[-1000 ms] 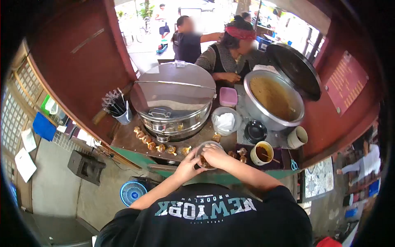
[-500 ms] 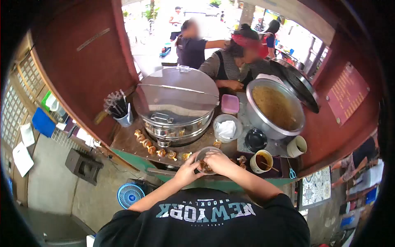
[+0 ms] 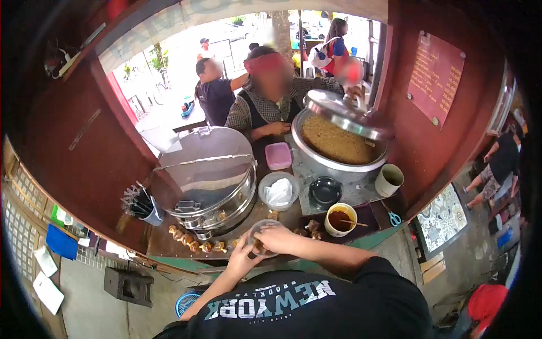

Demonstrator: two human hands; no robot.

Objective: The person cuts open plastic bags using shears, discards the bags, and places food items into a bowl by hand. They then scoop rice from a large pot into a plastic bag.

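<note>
In front of my chest is a clear round plastic tub [image 3: 260, 225] with something brown in it. My left hand [image 3: 244, 257] is wrapped around its left side. My right hand [image 3: 276, 238] reaches into the tub with bent fingers; whatever the fingertips grip is hidden. To the left, a row of small knotted plastic bags with brown filling [image 3: 193, 246] lies along the counter edge. More such dark bags [image 3: 314, 229] lie just right of my right hand, beside a white tub of reddish-brown sauce [image 3: 341, 220] with a stick in it.
A large round steel steamer [image 3: 209, 169] stands at left, beside a cup of black-handled utensils [image 3: 151, 213]. A bowl with white plastic [image 3: 279, 191], a pink box [image 3: 278, 155], black bowls [image 3: 325, 192], scissors [image 3: 393, 217] and a big pot [image 3: 339, 141] are nearby. A person stands opposite.
My view has turned, shifting the counter leftward. The person opposite has moved the pot's lid partly over the pot. Both my hands stay at the clear tub.
</note>
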